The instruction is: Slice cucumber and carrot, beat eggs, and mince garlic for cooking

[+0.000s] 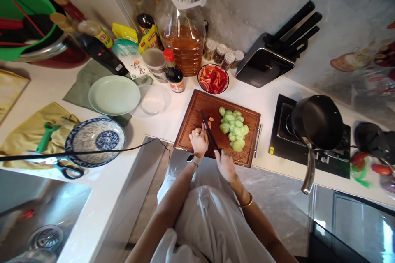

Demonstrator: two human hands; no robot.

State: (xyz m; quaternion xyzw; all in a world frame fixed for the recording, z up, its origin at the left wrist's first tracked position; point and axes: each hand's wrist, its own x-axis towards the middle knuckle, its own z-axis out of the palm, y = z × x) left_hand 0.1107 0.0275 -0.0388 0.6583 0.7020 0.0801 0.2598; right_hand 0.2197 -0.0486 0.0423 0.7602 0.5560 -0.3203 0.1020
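My right hand (226, 165) is wrapped round the handle of a dark kitchen knife (210, 130), whose blade points away from me over the wooden cutting board (193, 111). Left of the blade, my left hand (199, 141) rests on the board with its fingers curled; what lies under the fingertips is hidden. A few thin orange slices (210, 122), which look like carrot, lie just beyond the fingertips, by the blade. On the board's right half sits a heap of pale green slices (235, 127), which look like peeled cucumber.
Behind the board stand a bowl of cut red peppers (212, 79), a large oil jug (185, 45) and a knife block (265, 61). A frying pan (317, 122) sits on the stove at right. Left are a patterned bowl (95, 141), a pale plate (114, 95), scissors (69, 169) and a sink (74, 201).
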